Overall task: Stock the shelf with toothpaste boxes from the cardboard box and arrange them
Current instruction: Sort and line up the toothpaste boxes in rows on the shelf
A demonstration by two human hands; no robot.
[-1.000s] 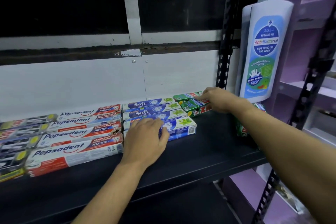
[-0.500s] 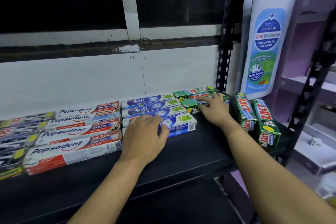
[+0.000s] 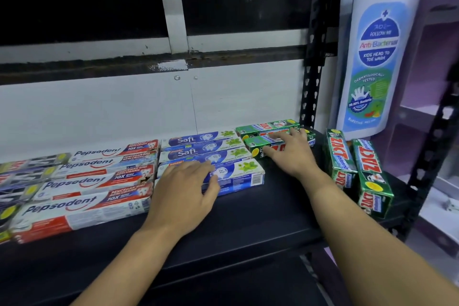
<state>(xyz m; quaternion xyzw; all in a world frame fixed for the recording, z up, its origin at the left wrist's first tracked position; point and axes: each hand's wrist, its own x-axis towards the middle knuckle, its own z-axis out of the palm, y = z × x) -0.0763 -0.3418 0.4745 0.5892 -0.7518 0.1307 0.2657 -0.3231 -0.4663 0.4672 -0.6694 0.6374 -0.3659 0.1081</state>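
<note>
Toothpaste boxes lie in rows on a black shelf (image 3: 248, 226). Red and white Pepsodent boxes (image 3: 84, 194) fill the left. Blue Safi boxes (image 3: 211, 151) sit in the middle, and my left hand (image 3: 185, 191) rests flat on the front one. Green Zact boxes (image 3: 263, 136) lie at the back right, where my right hand (image 3: 290, 154) presses on them with spread fingers. Two more green Zact boxes (image 3: 360, 171) lie lengthwise at the shelf's right end. The cardboard box is out of view.
Dark Zact boxes (image 3: 22, 176) lie at the far left. A big white wash bottle (image 3: 375, 57) hangs by the black perforated upright (image 3: 313, 77). Purple shelving (image 3: 422, 97) stands to the right. A white wall panel backs the shelf.
The view has shifted so the two Zact boxes at the right end now show. My right hand has slid slightly toward me over the green boxes. My left hand has stayed on the Safi box.
</note>
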